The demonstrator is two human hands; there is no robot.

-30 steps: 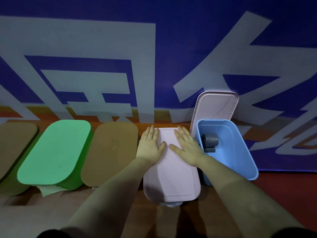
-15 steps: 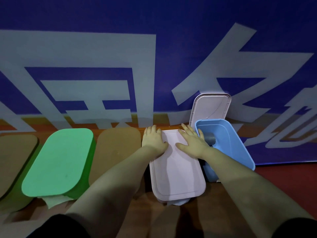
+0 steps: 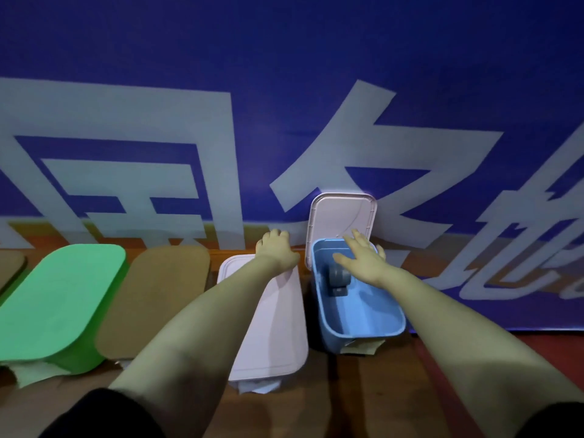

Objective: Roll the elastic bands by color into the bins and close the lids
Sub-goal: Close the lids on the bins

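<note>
A blue bin (image 3: 363,324) stands uncovered at the right, its pale lid (image 3: 343,216) upright against the wall behind it. Inside lie rolled grey-blue bands (image 3: 339,278). My right hand (image 3: 363,259) hovers over the bin's far end with fingers spread, reaching toward the lid's lower edge. Left of it is a bin with its pale pink lid (image 3: 271,330) down. My left hand (image 3: 278,252) rests on that lid's far end, fingers bent over the back edge.
A brown-lidded bin (image 3: 158,298), a green-lidded bin (image 3: 60,301) and another brown lid (image 3: 9,267) line up to the left on the wooden surface (image 3: 363,393). A blue banner wall (image 3: 284,90) rises right behind the bins. Paper labels stick out under the bins.
My right hand left the pink lid and moved right, over the blue bin toward its raised lid. My left hand slid to the pink lid's far edge.
</note>
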